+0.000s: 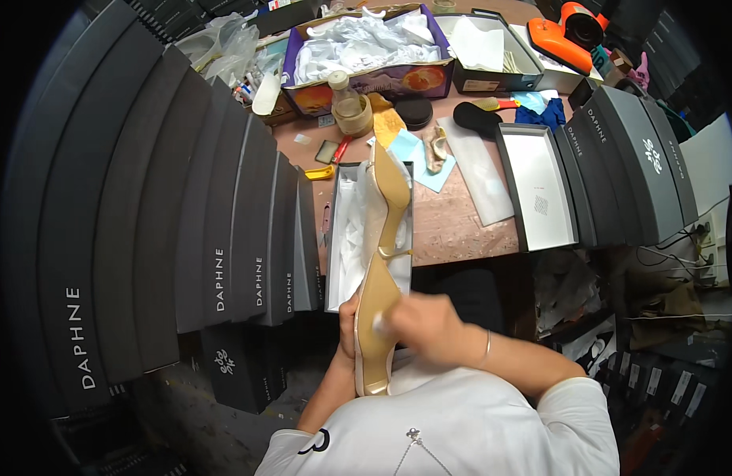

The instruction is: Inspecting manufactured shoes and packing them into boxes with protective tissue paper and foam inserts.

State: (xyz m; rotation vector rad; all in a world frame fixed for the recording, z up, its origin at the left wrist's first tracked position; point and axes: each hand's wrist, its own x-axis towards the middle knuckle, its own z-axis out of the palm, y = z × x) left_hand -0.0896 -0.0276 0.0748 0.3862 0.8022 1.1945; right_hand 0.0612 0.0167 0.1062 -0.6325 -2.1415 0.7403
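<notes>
My left hand [348, 327] is wrapped round the side of a pale high-heeled shoe [371, 295], turned with its tan sole up in front of my chest. My right hand [433, 327] is closed and smeared by motion. Its fingers press a small white wad [379, 322] against that sole; its kind is too blurred to tell. The matching shoe [391, 186] lies just beyond, also sole up, over an open shoebox [329, 292] lined with white tissue [350, 226]. Its slim heel comes close to the toe of the held shoe.
Dark shoeboxes stand stacked at left [195, 198] and right [620, 170]. An open box lid [550, 194] leans near the right stack. On the table [457, 246] are a yellow cutter [319, 172], glass bottle [346, 101], black brush [475, 119] and purple carton [374, 82]. An orange tool [558, 47] sits behind.
</notes>
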